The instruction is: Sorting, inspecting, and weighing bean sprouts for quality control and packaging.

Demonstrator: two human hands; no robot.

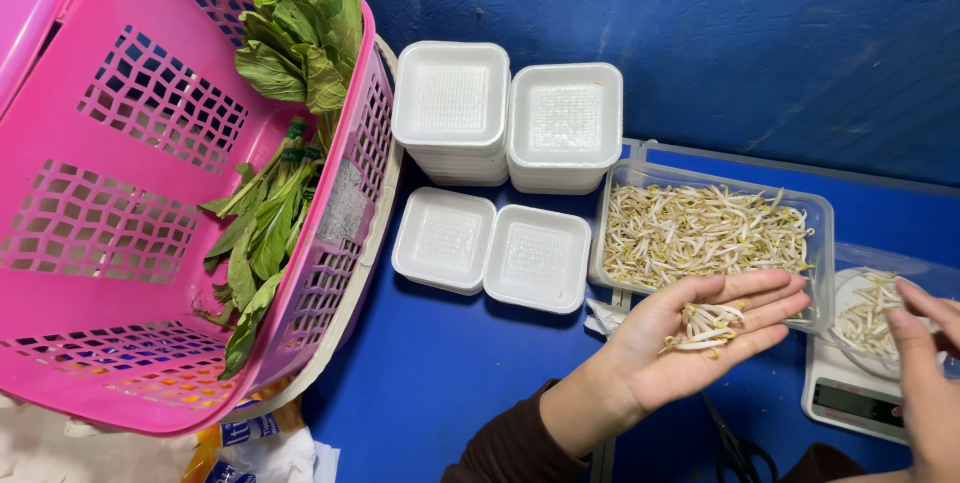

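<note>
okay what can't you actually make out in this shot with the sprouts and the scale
All in the head view:
- Right hand: blurred, cut by the right edge.
- Scale: display too small; the bag of sprouts covers its platform.
- Scissors: cut off at the bottom edge.
- Pink basket: its contents under the leafy greens are hidden.

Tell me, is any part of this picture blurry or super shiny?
In the head view, the right hand at the edge looks soft and smeared, while the left hand cupping bean sprouts is sharp. The white foam trays are very bright, almost washed out, and the light is even, with only soft shadows on the blue table.
</note>
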